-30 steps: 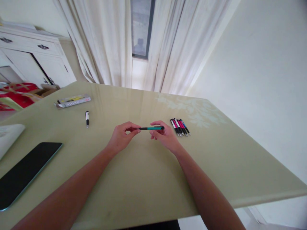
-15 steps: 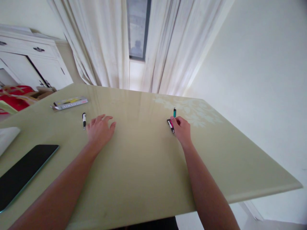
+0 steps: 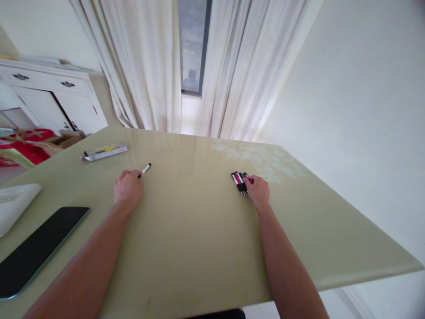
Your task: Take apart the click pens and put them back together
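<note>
My left hand (image 3: pixel 129 187) is closed around one end of a white pen with black ends (image 3: pixel 145 169), whose other end points away to the right. On the right side of the table, several pens (image 3: pixel 238 182) in white, pink and black lie side by side in a slanted row. My right hand (image 3: pixel 258 189) is closed at the right edge of this row, its thumb and fingers pinching a pen with a bit of teal (image 3: pixel 246 175). The fingers partly cover that pen.
A flat pen box (image 3: pixel 105 153) with something yellow on it lies at the table's far left. Nearer, at the left, are a dark tablet (image 3: pixel 43 250) and a white object (image 3: pixel 18 204). A cabinet (image 3: pixel 76 104) and red bags (image 3: pixel 33 146) stand beyond the table (image 3: pixel 199 248).
My left hand has closed on the white pen and turned it. The teal pen, formerly beyond my right hand, is now in the row. The view has tilted slightly.
</note>
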`<move>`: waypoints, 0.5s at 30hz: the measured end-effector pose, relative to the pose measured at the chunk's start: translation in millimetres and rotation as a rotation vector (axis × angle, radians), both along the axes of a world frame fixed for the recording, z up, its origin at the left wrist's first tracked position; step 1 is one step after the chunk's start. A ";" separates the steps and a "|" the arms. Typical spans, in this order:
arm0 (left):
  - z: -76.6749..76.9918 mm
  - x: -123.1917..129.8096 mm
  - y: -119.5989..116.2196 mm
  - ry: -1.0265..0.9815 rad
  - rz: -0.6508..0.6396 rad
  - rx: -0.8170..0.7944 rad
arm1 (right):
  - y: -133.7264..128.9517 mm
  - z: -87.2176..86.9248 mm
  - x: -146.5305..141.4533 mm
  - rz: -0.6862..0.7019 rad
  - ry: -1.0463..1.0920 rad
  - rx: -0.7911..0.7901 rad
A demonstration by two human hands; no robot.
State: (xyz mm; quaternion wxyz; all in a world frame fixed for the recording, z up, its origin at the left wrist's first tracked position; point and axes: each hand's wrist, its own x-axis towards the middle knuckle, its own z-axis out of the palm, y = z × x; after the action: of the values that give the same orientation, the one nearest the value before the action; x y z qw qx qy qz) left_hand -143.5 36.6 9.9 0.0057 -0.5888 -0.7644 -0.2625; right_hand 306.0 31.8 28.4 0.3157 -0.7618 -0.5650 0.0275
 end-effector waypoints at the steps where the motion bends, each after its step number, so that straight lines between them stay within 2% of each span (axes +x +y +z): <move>1: 0.9 1.7 0.7 -0.041 -0.017 0.014 | 0.3 1.3 -0.2 -0.001 -0.009 0.009; 3: 3.9 11.2 1.1 -0.159 -0.112 0.031 | 0.7 4.5 -4.6 -0.002 -0.029 0.041; 6: 9.0 42.8 -4.5 -0.417 -0.373 0.073 | -1.9 8.7 -26.3 0.100 -0.024 0.128; 8: 11.2 70.1 -14.1 -0.495 -0.581 0.085 | -7.9 9.5 -49.7 0.371 0.063 0.229; 11: 12.9 103.2 -31.8 -0.511 -0.756 0.117 | -21.0 7.1 -86.1 0.795 0.068 0.178; 13: 13.6 113.5 -40.0 -0.499 -0.824 0.137 | -28.5 4.1 -103.2 0.907 0.022 0.113; 15: 14.1 114.4 -42.4 -0.501 -0.847 0.166 | -32.5 0.8 -112.4 0.933 0.008 0.054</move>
State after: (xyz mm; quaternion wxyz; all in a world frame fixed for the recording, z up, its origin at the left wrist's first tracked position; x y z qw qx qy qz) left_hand -29.1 -5.8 24.1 -0.2385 -0.7639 -0.4126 -0.4352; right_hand 193.6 -0.7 29.2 0.2914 -0.4180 -0.8464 0.1549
